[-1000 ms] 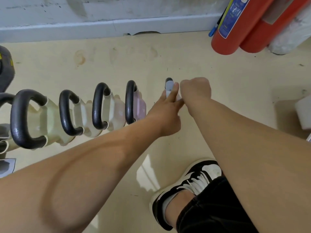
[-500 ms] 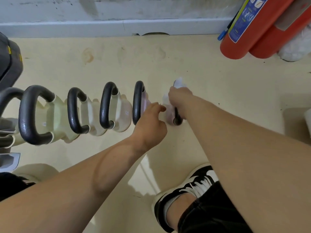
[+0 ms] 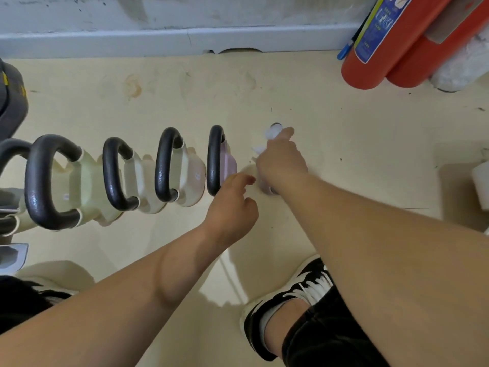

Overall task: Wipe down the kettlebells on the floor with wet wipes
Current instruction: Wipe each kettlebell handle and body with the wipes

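Note:
Several kettlebells with black handles stand in a row on the beige floor; the pink one (image 3: 223, 161) is second from the right end. My right hand (image 3: 281, 160) grips a white wet wipe (image 3: 272, 133) wrapped over the handle of the rightmost kettlebell (image 3: 267, 187), which is almost wholly hidden under the hand. My left hand (image 3: 232, 205) hovers just left of it with fingers loosely curled, fingertips close to the pink kettlebell and my right hand, holding nothing.
Two red fire extinguishers (image 3: 391, 46) lean at the back right by the grey skirting board (image 3: 185, 39). A white object (image 3: 480, 186) sits at the right edge. My black-and-white shoe (image 3: 291, 295) is planted near the bottom. Dark equipment (image 3: 12, 102) stands at the left.
My right hand moved the wipe from the top of the handle down along it. My left hand let go of the handle and dropped back toward me.

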The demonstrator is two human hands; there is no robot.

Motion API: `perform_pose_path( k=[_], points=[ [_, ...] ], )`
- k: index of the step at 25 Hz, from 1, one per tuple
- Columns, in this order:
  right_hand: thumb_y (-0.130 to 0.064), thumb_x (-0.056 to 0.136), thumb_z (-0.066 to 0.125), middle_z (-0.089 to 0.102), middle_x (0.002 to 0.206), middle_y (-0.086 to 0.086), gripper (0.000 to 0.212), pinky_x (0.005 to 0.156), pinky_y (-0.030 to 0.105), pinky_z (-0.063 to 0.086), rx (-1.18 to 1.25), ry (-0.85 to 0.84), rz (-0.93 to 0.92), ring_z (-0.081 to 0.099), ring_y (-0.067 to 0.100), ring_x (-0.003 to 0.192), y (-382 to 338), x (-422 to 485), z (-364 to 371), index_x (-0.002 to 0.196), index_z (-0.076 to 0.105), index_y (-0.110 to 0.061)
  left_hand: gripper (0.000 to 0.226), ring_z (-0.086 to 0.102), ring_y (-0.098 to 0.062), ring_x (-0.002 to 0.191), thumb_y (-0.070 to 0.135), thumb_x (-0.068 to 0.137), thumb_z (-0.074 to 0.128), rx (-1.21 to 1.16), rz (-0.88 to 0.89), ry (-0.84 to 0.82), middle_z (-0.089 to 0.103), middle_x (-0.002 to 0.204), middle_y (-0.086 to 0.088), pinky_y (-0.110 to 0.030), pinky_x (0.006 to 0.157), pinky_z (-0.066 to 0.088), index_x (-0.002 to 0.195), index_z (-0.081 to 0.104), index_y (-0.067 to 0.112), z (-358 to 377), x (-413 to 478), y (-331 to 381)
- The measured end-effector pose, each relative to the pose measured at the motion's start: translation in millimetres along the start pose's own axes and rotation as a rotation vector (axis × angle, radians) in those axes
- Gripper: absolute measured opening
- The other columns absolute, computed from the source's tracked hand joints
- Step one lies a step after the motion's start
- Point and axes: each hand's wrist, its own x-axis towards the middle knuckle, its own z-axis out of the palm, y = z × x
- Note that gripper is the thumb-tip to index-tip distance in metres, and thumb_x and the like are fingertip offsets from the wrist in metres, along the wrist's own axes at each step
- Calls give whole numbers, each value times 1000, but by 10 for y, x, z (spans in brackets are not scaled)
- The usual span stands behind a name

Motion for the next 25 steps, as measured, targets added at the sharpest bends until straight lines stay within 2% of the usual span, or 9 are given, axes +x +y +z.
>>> perform_pose_path(
  k=[2, 5, 9, 13, 16, 18, 20, 23, 25],
  points=[
    [-28, 98, 51, 48, 136, 15, 84, 82, 35, 48, -336, 173, -229, 57, 28, 110, 288, -329, 109, 160, -2, -5, 53, 57, -16, 124, 2, 88, 49, 2, 10, -2, 52, 143, 2, -35, 104, 48, 140, 53, 16, 0, -65, -7],
    [-45, 105, 32, 43, 143, 17, 72, 83, 38, 47, -383, 159, -401, 56, 30, 113, 437, -585, 82, 161, 2, -12, 53, 57, -15, 123, 2, 88, 48, -32, -10, -5, 54, 140, 4, -36, 104, 49, 138, 54, 18, 12, -140, -28],
    [-30, 107, 34, 61, 124, 11, 46, 74, 32, 39, 62, 76, -48, 57, 26, 92, 193, -354, -114, 149, 29, -11, 52, 55, -12, 123, 5, 91, 47, -67, -50, -18, 50, 143, 6, -39, 100, 52, 140, 51, 19, 14, -148, 6],
    [-22, 104, 44, 46, 111, 8, 50, 77, 33, 36, 277, -195, 177, 47, 18, 80, 48, -184, -154, 148, 25, -8, 50, 55, -15, 125, 5, 92, 48, -87, -95, -18, 52, 143, 5, -36, 101, 51, 140, 51, 18, 26, -78, 25],
    [-27, 105, 41, 54, 109, 13, 45, 73, 31, 44, 264, -183, 142, 51, 20, 81, -62, 30, -217, 144, 38, -4, 52, 55, -10, 119, 5, 94, 48, -191, -181, -57, 51, 141, 6, -25, 95, 47, 144, 48, 18, 26, 8, 91],
    [-25, 104, 40, 62, 92, 14, 37, 75, 32, 47, 309, -185, 154, 57, 26, 82, -136, 211, -249, 127, 53, 0, 52, 55, -9, 113, 6, 96, 48, -228, -202, -80, 49, 140, 8, -24, 93, 46, 147, 46, 19, 26, 47, 139],
    [-18, 103, 40, 56, 85, 10, 23, 76, 31, 43, 227, -214, 137, 54, 27, 88, -164, 265, -242, 110, 54, -1, 53, 55, -9, 110, 6, 96, 47, -224, -203, -88, 49, 139, 9, -23, 92, 44, 147, 45, 19, 10, 31, 167],
    [-23, 102, 44, 52, 100, 5, 34, 80, 32, 40, 105, -132, 53, 52, 27, 95, 19, 92, -117, 133, 41, -8, 55, 55, -10, 114, 5, 93, 46, -201, -203, -77, 51, 140, 8, -24, 94, 44, 146, 46, 18, -30, -29, 160],
    [-31, 102, 45, 59, 115, 5, 38, 83, 36, 43, 18, 61, -32, 59, 29, 102, 232, -157, 103, 135, 38, -14, 55, 57, -13, 115, 6, 92, 47, -197, -204, -59, 52, 142, 5, -27, 96, 48, 146, 47, 18, -60, -55, 139]
  ],
)
